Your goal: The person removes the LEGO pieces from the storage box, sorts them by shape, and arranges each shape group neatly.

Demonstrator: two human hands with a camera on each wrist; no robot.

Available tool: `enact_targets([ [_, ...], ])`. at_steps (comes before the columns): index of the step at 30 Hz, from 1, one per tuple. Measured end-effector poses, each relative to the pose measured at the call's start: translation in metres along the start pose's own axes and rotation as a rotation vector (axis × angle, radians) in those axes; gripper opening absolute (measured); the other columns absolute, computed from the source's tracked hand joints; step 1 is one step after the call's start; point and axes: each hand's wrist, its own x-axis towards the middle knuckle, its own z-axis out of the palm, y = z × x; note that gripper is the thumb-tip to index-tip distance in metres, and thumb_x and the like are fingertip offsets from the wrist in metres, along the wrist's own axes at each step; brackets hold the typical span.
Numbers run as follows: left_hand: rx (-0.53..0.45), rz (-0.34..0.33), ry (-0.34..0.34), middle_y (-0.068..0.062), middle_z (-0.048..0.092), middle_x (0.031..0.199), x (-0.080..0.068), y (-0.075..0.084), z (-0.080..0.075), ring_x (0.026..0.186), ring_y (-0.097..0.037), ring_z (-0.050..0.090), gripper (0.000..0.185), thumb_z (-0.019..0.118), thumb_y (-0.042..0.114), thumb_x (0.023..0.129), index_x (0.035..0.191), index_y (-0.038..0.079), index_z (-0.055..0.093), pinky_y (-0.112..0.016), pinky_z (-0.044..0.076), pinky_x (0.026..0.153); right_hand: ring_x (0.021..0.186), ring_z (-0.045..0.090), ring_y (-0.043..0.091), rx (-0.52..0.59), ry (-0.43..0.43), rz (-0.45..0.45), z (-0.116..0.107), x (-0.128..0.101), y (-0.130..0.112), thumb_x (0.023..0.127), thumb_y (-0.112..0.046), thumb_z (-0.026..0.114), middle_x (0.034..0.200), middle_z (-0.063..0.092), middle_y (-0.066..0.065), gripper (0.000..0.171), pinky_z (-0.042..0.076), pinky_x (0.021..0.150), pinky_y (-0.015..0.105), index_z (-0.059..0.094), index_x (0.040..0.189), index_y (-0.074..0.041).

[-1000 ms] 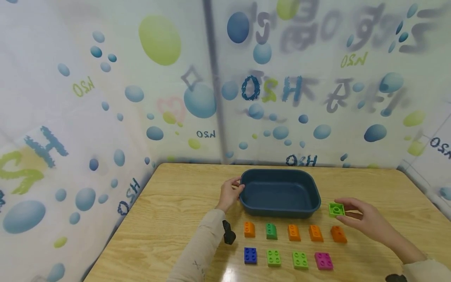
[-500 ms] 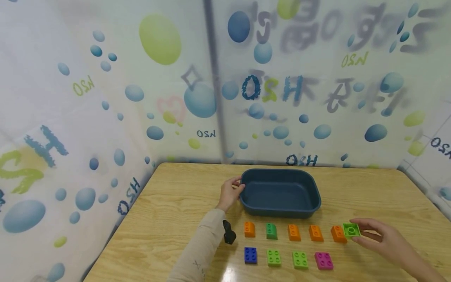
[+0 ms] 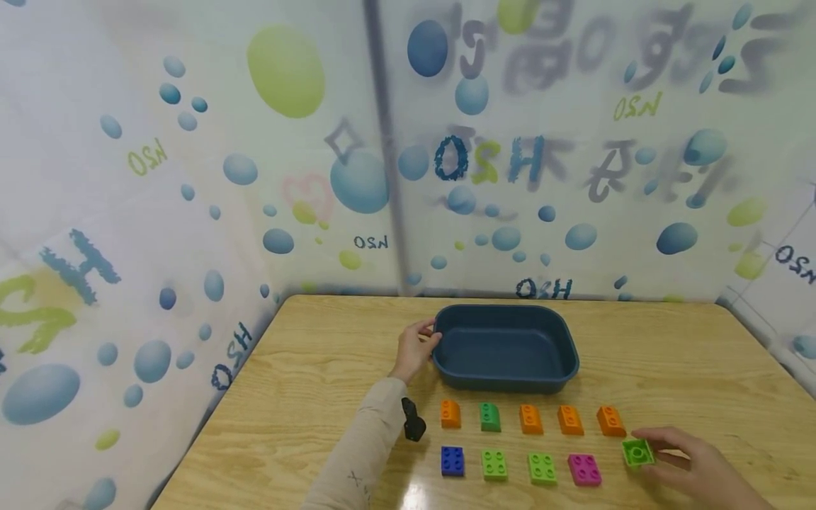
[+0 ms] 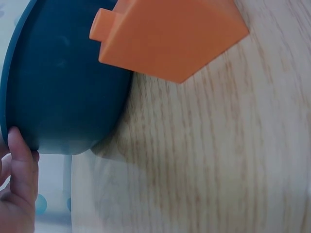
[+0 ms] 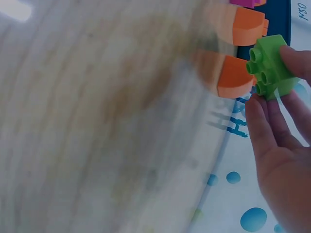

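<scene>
My left hand (image 3: 413, 352) holds the left end of a dark blue rectangular tub (image 3: 506, 350), its fingers at the rim. In the left wrist view a finger (image 4: 22, 162) lies against the tub's wall (image 4: 63, 107). My right hand (image 3: 698, 464) pinches a lime green toy brick (image 3: 638, 452) between thumb and fingers, to the right of the pink brick (image 3: 584, 469). The held brick's hollow underside faces up in the head view. From the right wrist, its studs (image 5: 255, 54) show pointing away from the palm.
Behind the front row, sloped bricks stand in a line before the tub: several orange ones (image 3: 531, 419) and a green one (image 3: 490, 417). A blue brick (image 3: 452, 461) and two lime bricks (image 3: 494, 465) share the pink one's row. A printed curtain (image 3: 472, 212) backs the wooden table (image 3: 344, 333).
My right hand has brought the lime brick from beside the tub's right end toward me, past the rightmost orange brick, to the front row's right end. The left hand stays on the tub.
</scene>
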Motion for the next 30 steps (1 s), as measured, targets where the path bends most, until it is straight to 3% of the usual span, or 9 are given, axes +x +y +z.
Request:
enact_targets([
  [5,0.002,-0.004,0.006,-0.014,0.054,0.086,0.0,-0.001,0.0,0.052,-0.011,0.05,0.034,0.059,0.007,0.085,0.119,0.001,0.056,-0.041,0.052,0.048,0.096,0.052,0.034,-0.026,-0.033,-0.032,0.006,0.002,0.006,0.073,-0.025,0.071,0.112,0.049,0.026,0.06,0.05,0.076,0.042,0.049,0.118,0.008],
  [12,0.002,0.005,-0.001,-0.013,0.054,0.085,-0.001,0.001,0.0,0.052,-0.012,0.05,0.034,0.058,0.006,0.085,0.119,0.0,0.055,-0.043,0.052,0.049,0.086,0.052,0.002,-0.111,-0.083,-0.132,0.008,0.006,0.015,0.073,-0.032,0.07,0.11,0.053,0.021,0.058,0.051,0.072,0.035,0.053,0.115,0.004],
  [14,0.0,0.002,-0.003,-0.013,0.054,0.085,-0.001,0.002,0.0,0.053,-0.015,0.052,0.034,0.058,0.006,0.085,0.119,0.0,0.055,-0.044,0.052,0.051,0.085,0.051,-0.001,-0.113,-0.085,-0.139,0.008,0.006,0.015,0.073,-0.033,0.07,0.109,0.053,0.02,0.058,0.051,0.072,0.035,0.053,0.115,0.004],
  [18,-0.001,0.001,-0.008,-0.013,0.054,0.086,-0.001,0.002,0.0,0.056,-0.02,0.054,0.035,0.058,0.006,0.085,0.119,0.0,0.055,-0.043,0.052,0.051,0.09,0.055,0.015,-0.095,-0.093,-0.115,0.011,0.006,0.013,0.073,-0.032,0.07,0.11,0.052,0.021,0.058,0.051,0.073,0.038,0.053,0.115,0.003],
  [22,0.001,0.006,-0.014,-0.014,0.054,0.088,-0.002,0.002,-0.001,0.055,-0.016,0.053,0.035,0.058,0.006,0.086,0.12,-0.001,0.054,-0.041,0.052,0.049,0.097,0.052,0.035,-0.045,-0.109,-0.026,0.016,0.005,0.009,0.072,-0.031,0.072,0.114,0.049,0.026,0.061,0.05,0.075,0.044,0.051,0.118,0.003],
  [26,0.001,0.013,-0.012,-0.014,0.054,0.088,-0.002,0.002,-0.001,0.052,-0.012,0.051,0.035,0.057,0.007,0.086,0.12,0.0,0.054,-0.041,0.052,0.048,0.1,0.05,0.04,-0.034,-0.115,0.045,0.019,0.005,0.006,0.072,-0.029,0.072,0.118,0.046,0.029,0.061,0.049,0.077,0.046,0.05,0.12,0.002],
  [30,-0.005,0.014,-0.003,-0.013,0.054,0.086,-0.001,0.002,-0.001,0.052,-0.011,0.051,0.034,0.058,0.006,0.085,0.119,0.0,0.055,-0.042,0.052,0.048,0.099,0.051,0.039,-0.051,-0.118,0.015,0.019,0.005,0.006,0.072,-0.029,0.072,0.116,0.047,0.029,0.059,0.049,0.076,0.046,0.051,0.119,0.002],
])
